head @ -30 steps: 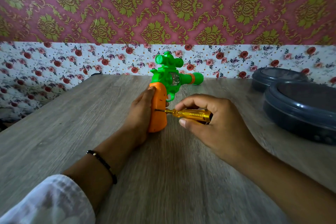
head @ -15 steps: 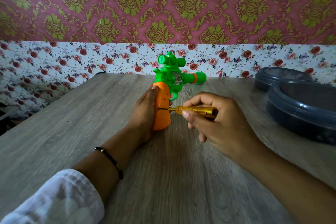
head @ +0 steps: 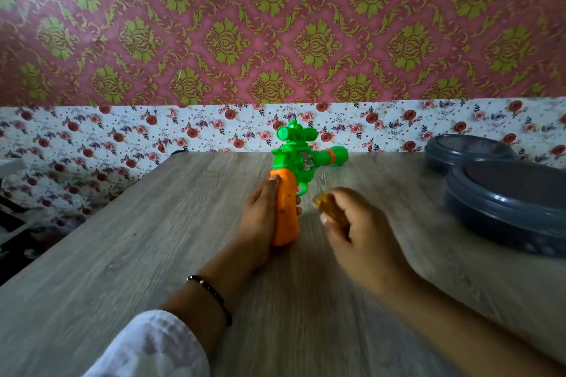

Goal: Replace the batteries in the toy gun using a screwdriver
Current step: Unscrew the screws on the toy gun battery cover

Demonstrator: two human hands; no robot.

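A green toy gun with an orange grip lies on the wooden table, its barrel pointing right. My left hand grips the orange handle from the left, fingertips showing at its right edge. My right hand is blurred, a short way right of the handle, and holds the yellow screwdriver in curled fingers. Only the yellow handle shows; the shaft and tip are hidden or blurred. The screwdriver is apart from the gun.
Two dark grey round lidded containers stand at the right, a large one near and a smaller one behind it. Flowered paper covers the wall behind the table. The table's left edge runs diagonally at the left.
The screwdriver tip was in the orange handle earlier. My right hand has now pulled the screwdriver back to the right, off the gun. My left hand keeps its hold.
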